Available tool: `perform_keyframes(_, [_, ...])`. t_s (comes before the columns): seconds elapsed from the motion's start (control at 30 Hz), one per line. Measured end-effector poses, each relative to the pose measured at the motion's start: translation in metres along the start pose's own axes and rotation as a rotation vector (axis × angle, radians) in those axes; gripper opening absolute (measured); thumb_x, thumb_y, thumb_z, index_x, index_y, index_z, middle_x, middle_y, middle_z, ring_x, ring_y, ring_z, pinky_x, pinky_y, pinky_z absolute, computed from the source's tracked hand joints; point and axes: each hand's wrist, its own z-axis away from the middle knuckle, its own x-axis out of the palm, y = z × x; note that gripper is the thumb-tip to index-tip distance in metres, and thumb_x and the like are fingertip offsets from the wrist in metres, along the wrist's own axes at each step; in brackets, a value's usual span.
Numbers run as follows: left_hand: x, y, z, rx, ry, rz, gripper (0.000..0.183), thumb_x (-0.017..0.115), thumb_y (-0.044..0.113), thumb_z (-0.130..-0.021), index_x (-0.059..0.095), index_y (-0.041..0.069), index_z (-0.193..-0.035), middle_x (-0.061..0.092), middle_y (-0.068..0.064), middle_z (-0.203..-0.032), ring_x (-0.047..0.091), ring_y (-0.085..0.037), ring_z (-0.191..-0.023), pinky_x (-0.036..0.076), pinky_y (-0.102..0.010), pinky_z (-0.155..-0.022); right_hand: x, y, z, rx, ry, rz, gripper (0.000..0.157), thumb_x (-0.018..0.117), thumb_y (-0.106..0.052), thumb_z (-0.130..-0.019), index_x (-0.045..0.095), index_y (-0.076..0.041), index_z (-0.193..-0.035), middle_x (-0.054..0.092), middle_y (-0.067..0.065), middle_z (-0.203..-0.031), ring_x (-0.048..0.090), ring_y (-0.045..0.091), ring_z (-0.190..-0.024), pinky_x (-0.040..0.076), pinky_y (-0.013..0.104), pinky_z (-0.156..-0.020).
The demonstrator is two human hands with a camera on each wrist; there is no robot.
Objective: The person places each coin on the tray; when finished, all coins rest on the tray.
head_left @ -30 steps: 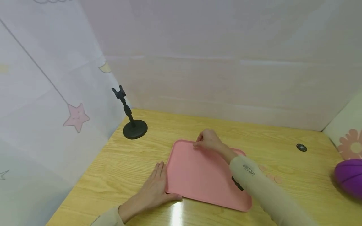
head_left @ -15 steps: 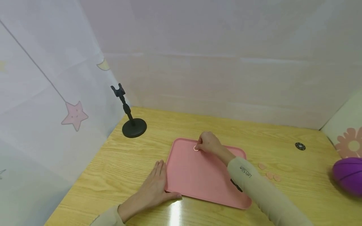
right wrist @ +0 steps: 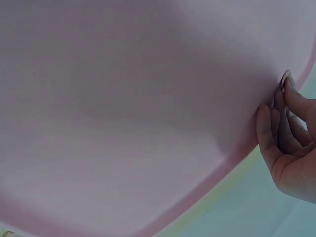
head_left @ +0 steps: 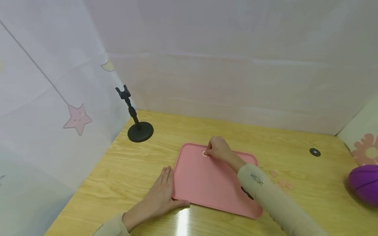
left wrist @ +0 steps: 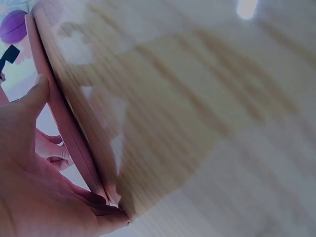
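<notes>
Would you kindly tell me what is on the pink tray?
The right hand pinches a small round disc near the far edge of the tray. The right sleeve and hand cover part of it; anything beneath is hidden.

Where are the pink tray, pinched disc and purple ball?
Pink tray [head_left: 211, 183], head view: bare middle of its surface.
Pinched disc [head_left: 204, 154], head view: exposed left part.
Purple ball [head_left: 365, 185], head view: visible middle.

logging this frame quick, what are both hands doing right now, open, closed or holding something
Left hand: open, touching the pink tray at its near left corner.
Right hand: holding a small round disc near the tray's far edge.
</notes>
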Motion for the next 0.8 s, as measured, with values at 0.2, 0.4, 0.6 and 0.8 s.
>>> perform_keyframes(0.2, [0.000, 0.002, -0.002, 0.006, 0.006, 0.001, 0.127, 0.064, 0.077, -0.072, 0.021, -0.018, -0.146, 0.022, -0.039, -0.149, 0.020, -0.048, -0.141, 0.024, -0.052, -0.115, -0.006, 0.009, 0.006, 0.010, 0.018, -0.023, 0.023, 0.081, -0.030, -0.080, 0.075, -0.011, -0.070, 0.065, -0.001, -0.061, 0.040, 0.008, -0.051, 0.035, 0.022, -0.049])
perform_keyframes(0.4, [0.001, 0.001, -0.003, -0.002, -0.002, -0.006, 0.129, 0.063, 0.078, -0.071, 0.019, -0.016, -0.147, 0.021, -0.038, -0.150, 0.019, -0.047, -0.142, 0.023, -0.051, -0.115, -0.046, 0.047, 0.034, -0.062, 0.063, 0.041, 0.014, 0.076, -0.019, -0.084, 0.072, -0.005, -0.087, 0.068, 0.002, -0.079, 0.061, 0.016, -0.073, 0.055, 0.034, -0.070])
perform_keyframes(0.6, [0.002, -0.001, -0.005, -0.001, -0.003, 0.020, 0.129, 0.064, 0.077, -0.071, 0.019, -0.016, -0.147, 0.021, -0.038, -0.150, 0.019, -0.047, -0.142, 0.023, -0.052, -0.115, -0.100, 0.123, 0.105, -0.092, 0.059, 0.077, 0.025, 0.075, -0.018, -0.086, 0.068, 0.002, -0.099, 0.068, 0.008, -0.089, 0.064, 0.023, -0.080, 0.056, 0.040, -0.070])
perform_keyframes(0.8, [-0.001, 0.001, -0.002, 0.008, -0.005, 0.028, 0.128, 0.064, 0.077, -0.072, 0.020, -0.017, -0.146, 0.021, -0.040, -0.149, 0.019, -0.049, -0.141, 0.023, -0.054, -0.114, -0.109, 0.188, 0.182, -0.081, 0.041, 0.102, 0.033, 0.081, -0.029, -0.079, 0.068, -0.005, -0.099, 0.066, 0.004, -0.089, 0.060, 0.010, -0.070, 0.052, 0.025, -0.058])
